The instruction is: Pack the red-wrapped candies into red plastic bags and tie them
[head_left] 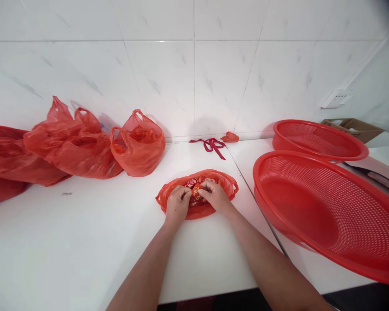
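Note:
An open red plastic bag lies on the white table in front of me, with red printed packets inside it. Over its mouth, a small red packet with gold print is pinched between both hands. My left hand grips its left edge with thumb and forefinger. On the right side, my right hand holds the same packet, fingers closed. The packets under my hands are partly hidden, and I cannot tell what is in them.
Several filled red plastic bags stand along the wall at left. A dark red ribbon and a small red bundle lie at the back. Two red plastic baskets sit at right, near a cardboard box. A seam crosses the table.

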### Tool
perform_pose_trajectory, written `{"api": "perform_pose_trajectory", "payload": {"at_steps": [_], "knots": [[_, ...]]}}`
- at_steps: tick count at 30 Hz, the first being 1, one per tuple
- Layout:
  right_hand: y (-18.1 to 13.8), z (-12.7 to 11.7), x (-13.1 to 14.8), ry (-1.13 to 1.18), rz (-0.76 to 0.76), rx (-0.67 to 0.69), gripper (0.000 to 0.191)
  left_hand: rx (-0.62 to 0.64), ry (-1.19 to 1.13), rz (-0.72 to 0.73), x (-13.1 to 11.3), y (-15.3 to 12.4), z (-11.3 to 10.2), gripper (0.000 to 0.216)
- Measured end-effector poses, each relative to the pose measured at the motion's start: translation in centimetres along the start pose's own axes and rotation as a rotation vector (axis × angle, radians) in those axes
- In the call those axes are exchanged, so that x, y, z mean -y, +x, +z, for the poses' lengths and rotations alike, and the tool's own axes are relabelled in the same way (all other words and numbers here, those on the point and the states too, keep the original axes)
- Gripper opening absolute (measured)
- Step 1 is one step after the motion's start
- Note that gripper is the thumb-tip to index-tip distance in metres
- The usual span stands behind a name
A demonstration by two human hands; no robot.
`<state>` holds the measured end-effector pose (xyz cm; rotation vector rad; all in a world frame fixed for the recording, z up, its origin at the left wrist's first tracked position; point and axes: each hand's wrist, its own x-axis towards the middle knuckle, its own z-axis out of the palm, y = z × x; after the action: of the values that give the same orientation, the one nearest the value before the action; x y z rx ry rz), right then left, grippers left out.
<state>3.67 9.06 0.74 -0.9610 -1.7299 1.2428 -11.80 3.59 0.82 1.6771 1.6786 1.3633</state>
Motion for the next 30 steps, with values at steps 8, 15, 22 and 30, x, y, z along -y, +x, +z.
{"api": "perform_pose_trajectory", "payload": {"at_steps": [8, 15, 22, 30], "knots": [[-0.19, 0.06, 0.30, -0.018, 0.010, 0.024, 0.014, 0.031, 0.014, 0.008, -0.38, -0.16, 0.06, 0.015], [-0.06, 0.08, 0.23, 0.080, 0.009, -0.016, 0.020, 0.032, -0.043, -0.031, -0.24, -0.14, 0.18, 0.008], [-0.14, 0.08, 0.48, 0.042, 0.011, 0.012, 0.009, 0.014, -0.022, -0.015, 0.15, -0.09, 0.19, 0.012], [-0.15, -0.01, 0.45, 0.149, 0.044, 0.017, 0.009, 0.030, -0.047, -0.018, -0.18, -0.06, 0.17, 0.009]]}}
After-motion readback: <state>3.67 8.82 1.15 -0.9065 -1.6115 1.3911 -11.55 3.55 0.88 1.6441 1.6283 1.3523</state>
